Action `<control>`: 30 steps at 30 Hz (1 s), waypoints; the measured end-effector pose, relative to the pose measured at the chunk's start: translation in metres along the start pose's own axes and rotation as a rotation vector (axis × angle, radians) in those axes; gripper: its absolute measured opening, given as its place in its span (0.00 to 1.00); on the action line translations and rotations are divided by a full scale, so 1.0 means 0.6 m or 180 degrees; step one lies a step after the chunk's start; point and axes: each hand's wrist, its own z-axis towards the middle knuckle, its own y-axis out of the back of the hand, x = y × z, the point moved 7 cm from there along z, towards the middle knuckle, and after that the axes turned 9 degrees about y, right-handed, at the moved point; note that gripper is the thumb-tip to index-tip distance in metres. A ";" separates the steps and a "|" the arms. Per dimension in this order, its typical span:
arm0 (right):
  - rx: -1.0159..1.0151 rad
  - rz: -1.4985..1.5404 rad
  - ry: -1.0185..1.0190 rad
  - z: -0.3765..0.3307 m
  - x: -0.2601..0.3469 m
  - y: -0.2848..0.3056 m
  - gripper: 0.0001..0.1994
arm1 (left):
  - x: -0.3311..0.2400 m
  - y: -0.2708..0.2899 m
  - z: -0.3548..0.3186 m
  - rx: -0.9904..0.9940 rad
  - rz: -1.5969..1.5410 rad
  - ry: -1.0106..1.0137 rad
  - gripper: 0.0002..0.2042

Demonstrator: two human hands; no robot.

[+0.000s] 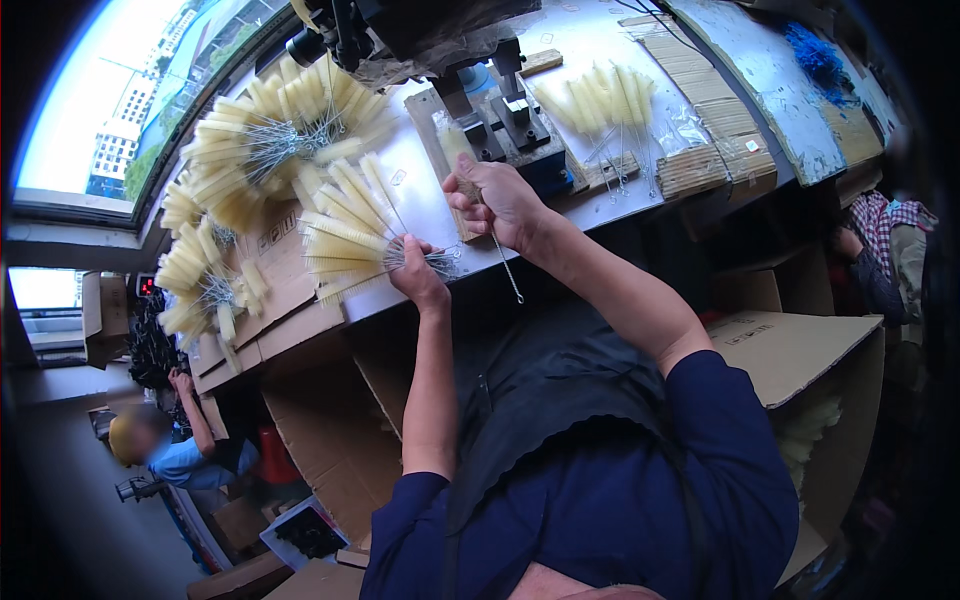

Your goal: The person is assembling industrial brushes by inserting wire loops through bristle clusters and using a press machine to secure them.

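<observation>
My left hand (pixel 415 272) is closed round the twisted-wire stems of a fanned bunch of pale yellow bottle brushes (pixel 345 240), their bristle heads pointing left and away from me. In my right hand (pixel 497 200) is a single bottle brush (pixel 452 138). Its bristle end lies against the metal clamp blocks of a bench machine (pixel 520 125), and its wire stem hangs down past the table edge to a small loop. Part of that brush is hidden by my fingers.
Large heaps of similar brushes (pixel 265 125) lie on the left of the white table (pixel 405 180), over cardboard. A smaller row of brushes (pixel 597 100) lies right of the machine. Open cardboard boxes (pixel 800 350) stand below the table. Another person (pixel 185 450) works at the far left.
</observation>
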 end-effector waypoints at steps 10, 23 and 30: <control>-0.0428 -0.0114 0.0662 -0.030 0.094 0.103 0.21 | -0.003 0.001 0.000 0.0009 0.0055 0.0008 0.04; -0.0572 -0.0300 0.0416 -0.023 0.118 0.115 0.17 | 0.004 0.003 0.001 0.0035 0.0135 0.0052 0.04; -0.0699 -0.0327 0.0411 -0.028 0.120 0.115 0.16 | 0.004 0.001 0.002 0.0037 0.0116 0.0072 0.04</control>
